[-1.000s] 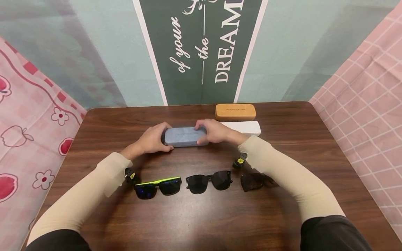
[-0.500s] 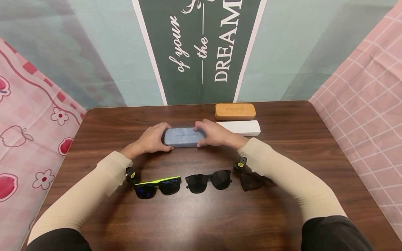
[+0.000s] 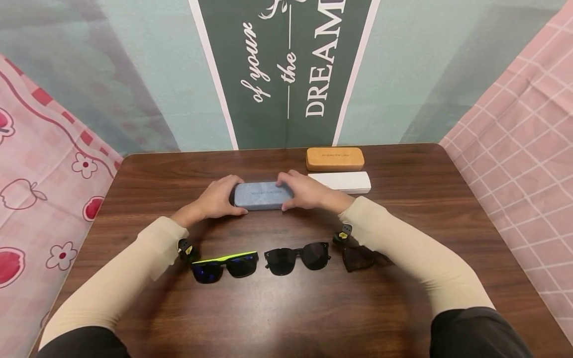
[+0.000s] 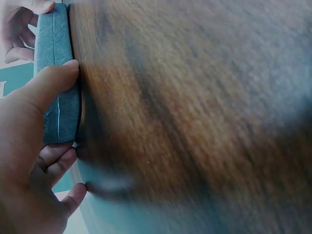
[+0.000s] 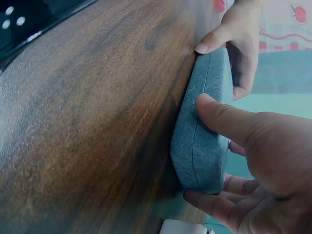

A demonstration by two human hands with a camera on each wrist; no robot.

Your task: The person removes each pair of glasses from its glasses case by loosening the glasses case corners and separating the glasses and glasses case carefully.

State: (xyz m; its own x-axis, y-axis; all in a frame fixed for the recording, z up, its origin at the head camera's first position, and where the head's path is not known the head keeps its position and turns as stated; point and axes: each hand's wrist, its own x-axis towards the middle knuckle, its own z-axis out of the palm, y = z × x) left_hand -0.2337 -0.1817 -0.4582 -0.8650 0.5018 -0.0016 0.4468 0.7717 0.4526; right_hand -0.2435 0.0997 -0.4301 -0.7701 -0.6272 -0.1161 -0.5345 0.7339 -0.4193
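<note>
A blue glasses case (image 3: 261, 195), its lid closed, lies lengthwise across the table between my two hands. My left hand (image 3: 218, 198) grips its left end, thumb along the near side. At the other end my right hand (image 3: 304, 190) holds it, thumb in front and fingers over the top and back. In the right wrist view the thumb presses on the seam of the blue case (image 5: 202, 141), whose underside sits close on the wood. The left wrist view shows the left thumb across the near side of the case (image 4: 54, 39).
Behind the right hand lie a white case (image 3: 353, 183) and an orange glasses case (image 3: 335, 159). Nearer me are sunglasses with a lime-green brow (image 3: 225, 267), black sunglasses (image 3: 297, 258) and dark sunglasses (image 3: 358, 258) partly under the right forearm. Fabric hangs around the table (image 3: 286, 318).
The blue case's top has turned slightly, so its lettering now shows. My right hand has shifted slightly left with it; the left hand keeps its place.
</note>
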